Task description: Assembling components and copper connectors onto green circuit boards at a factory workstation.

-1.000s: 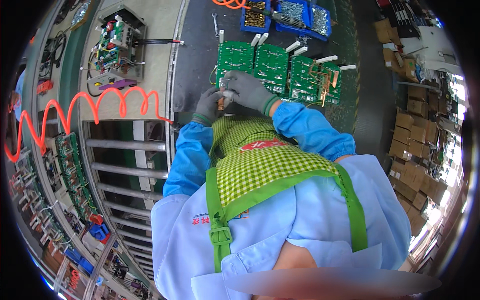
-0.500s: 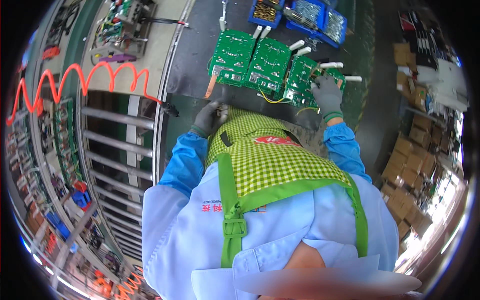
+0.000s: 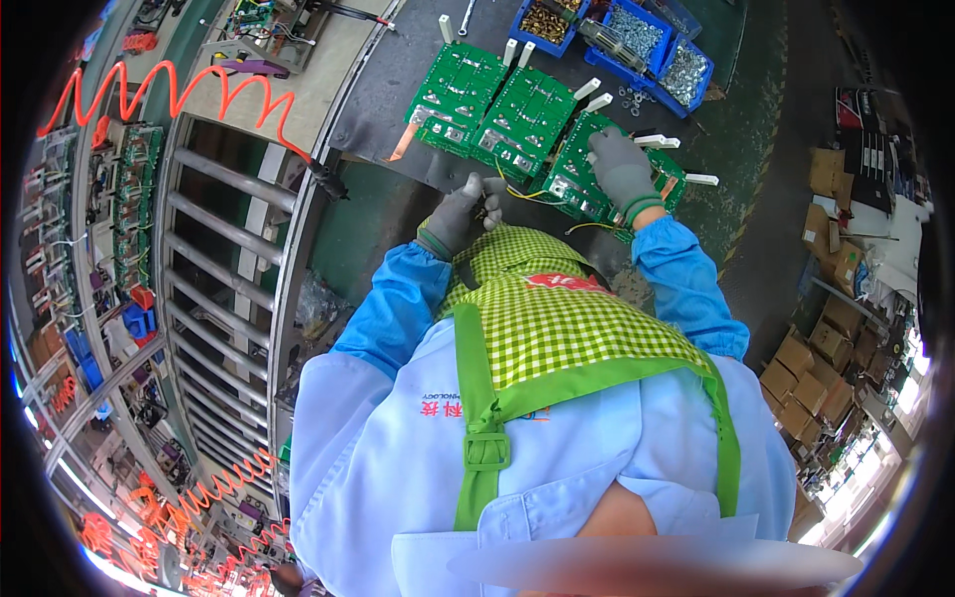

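Note:
Three green circuit boards stand in a row on the dark bench: a left board (image 3: 456, 95), a middle board (image 3: 525, 119) and a right board (image 3: 579, 169). White posts stick out along their edges. My right hand (image 3: 623, 171), in a grey glove, is over the right board with its fingers bent down; whatever is under the fingertips is hidden. In front of the middle board, close to my apron, my left hand (image 3: 460, 214) has its gloved fingers curled around small pieces too tiny to name. A copper strip (image 3: 402, 142) juts from the left board, and a yellow wire (image 3: 519, 191) hangs by the middle one.
Blue bins of brass-coloured parts (image 3: 545, 24) and silvery hardware (image 3: 686, 75) sit beyond the boards, with a tool (image 3: 612, 45) across them. Loose washers (image 3: 634, 99) lie nearby. A roller conveyor (image 3: 224, 234) and a coiled orange hose (image 3: 179, 95) are at left; cartons (image 3: 796, 363) at right.
My left hand has moved right, nearer the middle board. My right hand has shifted up and left over the right board. The whole view has turned slightly.

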{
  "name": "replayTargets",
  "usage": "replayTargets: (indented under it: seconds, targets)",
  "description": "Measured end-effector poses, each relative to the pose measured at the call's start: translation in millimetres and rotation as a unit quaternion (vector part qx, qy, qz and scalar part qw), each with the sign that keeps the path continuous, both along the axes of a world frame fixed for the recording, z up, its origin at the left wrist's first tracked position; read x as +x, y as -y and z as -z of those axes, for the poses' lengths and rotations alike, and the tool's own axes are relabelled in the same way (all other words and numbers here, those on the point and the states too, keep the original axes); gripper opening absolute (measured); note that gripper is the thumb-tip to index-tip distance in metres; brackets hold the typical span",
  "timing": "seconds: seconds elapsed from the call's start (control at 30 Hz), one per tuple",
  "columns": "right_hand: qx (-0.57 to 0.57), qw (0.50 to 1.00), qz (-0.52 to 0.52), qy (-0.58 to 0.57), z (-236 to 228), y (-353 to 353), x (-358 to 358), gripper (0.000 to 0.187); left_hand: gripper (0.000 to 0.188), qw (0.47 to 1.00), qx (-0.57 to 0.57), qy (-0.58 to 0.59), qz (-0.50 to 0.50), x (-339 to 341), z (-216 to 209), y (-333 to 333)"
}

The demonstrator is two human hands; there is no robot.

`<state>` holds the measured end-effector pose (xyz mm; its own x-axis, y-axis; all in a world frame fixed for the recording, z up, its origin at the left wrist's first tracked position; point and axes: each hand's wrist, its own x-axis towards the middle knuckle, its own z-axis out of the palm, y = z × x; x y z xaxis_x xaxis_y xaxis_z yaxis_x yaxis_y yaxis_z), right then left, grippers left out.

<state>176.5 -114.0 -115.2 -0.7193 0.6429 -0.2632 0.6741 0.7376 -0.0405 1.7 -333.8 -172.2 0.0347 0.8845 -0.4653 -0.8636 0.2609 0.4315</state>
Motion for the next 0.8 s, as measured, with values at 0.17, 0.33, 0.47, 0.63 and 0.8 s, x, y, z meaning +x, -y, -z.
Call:
replayTargets:
  seconds: [0.17,0.33,0.47,0.63,0.8]
  targets:
    - [-0.056,0.998,-0.021,-0.011,-4.6,-5.9,-0.8,0.019,0.055,1.000,0.019,-0.019,0.003,15.8,-7.8,-5.0]
    - [-0.084,0.992,-0.088,0.028,-12.0,-22.1,-7.7,0.022,0.041,0.997,-0.012,-0.068,-0.041,30.2,-11.8,-6.0]
    - [-0.084,0.992,-0.086,0.041,-14.1,-20.8,-10.3,0.023,0.035,0.988,-0.082,-0.103,-0.074,34.9,1.9,3.5]
    - [-0.390,0.884,0.032,-0.256,-36.7,-27.3,3.7,0.026,0.029,0.975,-0.136,-0.100,-0.147,24.3,9.1,4.9]
    - [-0.698,0.430,0.190,-0.540,-27.5,-28.5,47.4,0.023,0.028,0.976,-0.095,-0.060,-0.189,-1.0,12.0,9.9]
